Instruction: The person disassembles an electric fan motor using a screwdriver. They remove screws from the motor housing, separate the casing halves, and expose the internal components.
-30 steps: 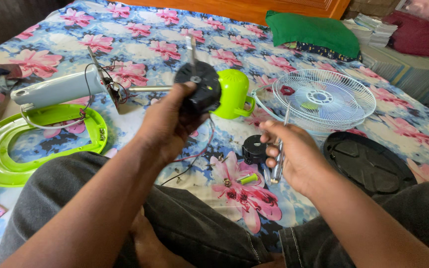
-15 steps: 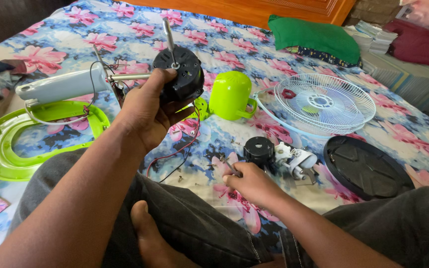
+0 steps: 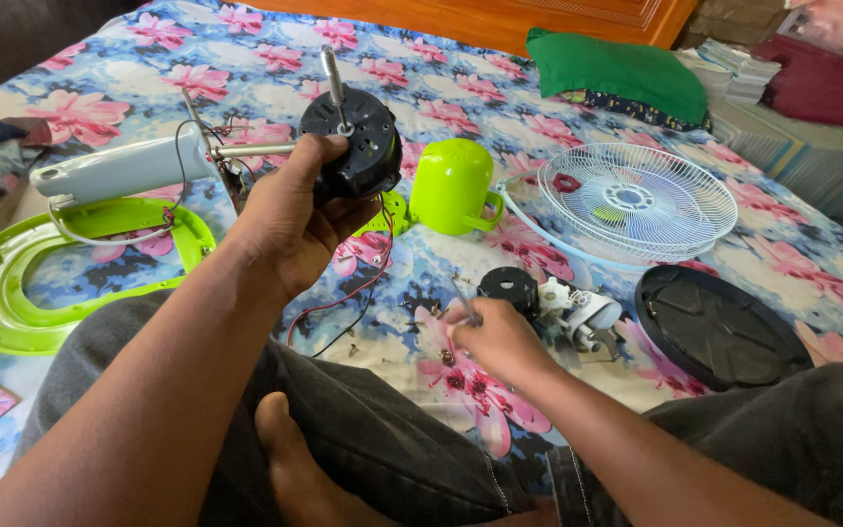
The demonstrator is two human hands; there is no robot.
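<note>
My left hand [image 3: 285, 220] grips a black fan motor [image 3: 358, 146] held up over the bed, its metal shaft pointing up. Red and black wires [image 3: 368, 283] hang from the motor down to my lap. My right hand [image 3: 495, 337] is low over the flowered bed sheet [image 3: 461, 107], closed on a thin metal tool [image 3: 464, 304]. Right beside it are a small black round part [image 3: 507, 286] and a white gear piece [image 3: 578, 312]. Small screws [image 3: 397, 322] lie loose on the sheet near that hand.
A green motor cover [image 3: 453, 185] lies behind the motor. To the right are a white wire fan grille [image 3: 636, 200] and a black round plate [image 3: 719, 327]. On the left are a green ring base [image 3: 12, 293] and a grey stand column [image 3: 119, 171]. A green cloth [image 3: 617, 63] lies at the far edge.
My left hand swung the motor left and up, shaft upright, then held still. My right hand dropped to the sheet by the screws and now lifts slightly with the thin tool.
</note>
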